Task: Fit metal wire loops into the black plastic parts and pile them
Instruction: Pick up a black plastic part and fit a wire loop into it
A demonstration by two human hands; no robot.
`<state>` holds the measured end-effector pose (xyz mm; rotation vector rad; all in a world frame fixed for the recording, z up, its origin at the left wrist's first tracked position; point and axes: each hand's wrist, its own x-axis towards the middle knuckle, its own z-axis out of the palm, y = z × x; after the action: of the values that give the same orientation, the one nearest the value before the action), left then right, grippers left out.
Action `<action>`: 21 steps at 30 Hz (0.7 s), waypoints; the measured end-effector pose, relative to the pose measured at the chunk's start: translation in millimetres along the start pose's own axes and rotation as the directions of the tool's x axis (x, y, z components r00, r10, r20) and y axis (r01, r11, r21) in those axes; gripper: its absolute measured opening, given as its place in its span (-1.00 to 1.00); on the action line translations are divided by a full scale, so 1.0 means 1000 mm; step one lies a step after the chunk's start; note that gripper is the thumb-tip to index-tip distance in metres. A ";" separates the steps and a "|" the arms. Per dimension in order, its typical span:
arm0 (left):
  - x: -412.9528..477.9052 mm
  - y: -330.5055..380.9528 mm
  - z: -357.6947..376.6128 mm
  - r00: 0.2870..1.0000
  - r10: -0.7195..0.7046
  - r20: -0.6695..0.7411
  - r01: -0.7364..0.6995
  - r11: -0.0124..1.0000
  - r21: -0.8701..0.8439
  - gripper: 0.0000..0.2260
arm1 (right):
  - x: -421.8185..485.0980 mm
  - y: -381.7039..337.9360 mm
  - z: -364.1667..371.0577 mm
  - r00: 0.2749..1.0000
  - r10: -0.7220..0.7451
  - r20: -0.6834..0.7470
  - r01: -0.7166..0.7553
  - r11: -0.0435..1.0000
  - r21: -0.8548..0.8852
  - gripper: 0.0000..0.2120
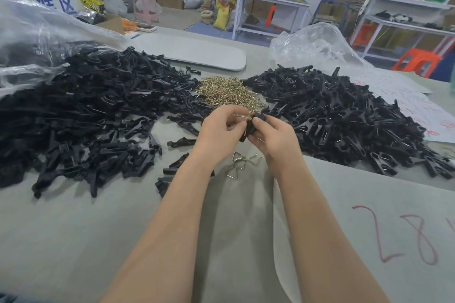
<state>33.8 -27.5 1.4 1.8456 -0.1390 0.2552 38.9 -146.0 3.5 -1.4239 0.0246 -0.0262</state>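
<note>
While the left hand (pixel 221 128) pinches a few brass wire loops (pixel 242 115) and the right hand (pixel 274 135) grips a black plastic part (pixel 249 129) touching them, both hover just before the wire-loop heap (pixel 226 92), between the left black pile (pixel 86 110) and the right black pile (pixel 332 115).

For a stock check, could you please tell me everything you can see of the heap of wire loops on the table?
The heap of wire loops is a low, tangled mound of bent pieces of shiny, brass-yellow wire. It lies on the grey table between the left pile of black parts and the right pile, meeting both. The left hand, pinching a few loops, and the right hand, gripping a black part, hide its near edge.
</note>
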 end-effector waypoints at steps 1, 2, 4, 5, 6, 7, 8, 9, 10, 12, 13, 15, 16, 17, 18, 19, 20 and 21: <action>0.000 0.000 0.001 1.000 -0.015 -0.014 0.015 1.000 -0.013 -0.81 | -0.001 -0.001 0.000 1.000 0.000 0.003 0.000 1.000 -0.004 -0.80; 0.000 0.000 0.001 0.999 -0.026 -0.028 0.026 1.000 -0.010 -0.82 | -0.001 -0.001 0.000 1.000 -0.003 0.008 0.003 1.000 0.002 -0.79; 0.000 0.000 0.001 0.998 -0.041 -0.052 0.043 0.999 0.027 -0.85 | -0.001 0.000 0.001 1.000 -0.016 0.007 0.016 1.000 0.011 -0.79; -0.001 -0.001 0.001 0.998 -0.046 -0.048 0.048 0.998 0.050 -0.85 | 0.000 0.000 0.001 1.000 -0.026 0.004 0.026 1.000 0.003 -0.80; -0.001 -0.001 0.001 0.998 -0.048 -0.034 0.050 0.996 0.069 -0.83 | 0.001 0.000 0.001 0.999 -0.037 0.001 0.037 0.999 -0.006 -0.81; -0.002 -0.001 0.001 0.999 -0.048 -0.018 0.049 0.995 0.090 -0.81 | 0.002 0.001 0.001 0.999 -0.043 -0.006 0.043 0.999 -0.008 -0.80; -0.002 -0.001 0.001 0.999 -0.047 -0.004 0.048 0.993 0.112 -0.79 | 0.002 0.001 0.001 0.999 -0.046 -0.017 0.046 0.999 -0.007 -0.77; -0.002 -0.001 0.001 0.999 -0.051 0.005 0.050 0.991 0.128 -0.78 | 0.002 0.002 0.001 0.998 -0.051 -0.031 0.051 0.999 -0.005 -0.73; -0.002 -0.001 0.001 0.998 -0.061 0.012 0.059 0.989 0.134 -0.78 | 0.002 0.002 0.001 0.997 -0.062 -0.044 0.062 0.998 -0.012 -0.71; -0.002 -0.001 0.001 0.996 -0.086 0.020 0.083 0.990 0.114 -0.79 | 0.002 0.004 0.000 0.989 -0.124 -0.075 0.118 0.990 -0.081 -0.79; -0.002 -0.001 0.002 0.996 -0.091 0.016 0.089 0.991 0.103 -0.80 | 0.002 0.004 0.000 0.980 -0.172 -0.095 0.157 0.976 -0.149 -0.83; -0.001 -0.002 0.003 0.995 -0.097 -0.012 0.098 0.992 0.077 -0.85 | 0.002 0.006 -0.002 0.957 -0.252 -0.146 0.197 0.928 -0.316 -0.85; -0.001 -0.003 0.003 0.994 -0.107 -0.033 0.109 0.993 0.048 -0.88 | 0.002 0.006 -0.002 0.944 -0.289 -0.161 0.207 0.896 -0.393 -0.85; 0.000 -0.002 0.003 0.991 -0.119 -0.057 0.120 0.993 0.014 -0.89 | 0.001 0.005 -0.002 0.933 -0.325 -0.156 0.225 0.862 -0.454 -0.86; 0.001 -0.002 0.003 0.988 -0.128 -0.085 0.128 0.992 -0.014 -0.88 | 0.000 0.005 -0.001 0.923 -0.362 -0.132 0.254 0.829 -0.498 -0.85; 0.002 -0.002 0.003 0.984 -0.137 -0.112 0.134 0.990 -0.030 -0.87 | -0.002 0.005 0.001 0.912 -0.401 -0.089 0.296 0.790 -0.537 -0.82; 0.002 -0.002 0.003 0.980 -0.144 -0.136 0.140 0.989 -0.037 -0.86 | -0.004 0.006 0.004 0.897 -0.440 -0.031 0.343 0.740 -0.579 -0.80; 0.002 -0.001 0.003 0.977 -0.150 -0.152 0.145 0.989 -0.042 -0.85 | -0.006 0.007 0.007 0.882 -0.471 0.034 0.386 0.679 -0.625 -0.77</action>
<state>36.4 -29.7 -0.1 1.7877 0.1011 0.2904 33.6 -137.7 -2.2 -2.0651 -0.2197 -0.5553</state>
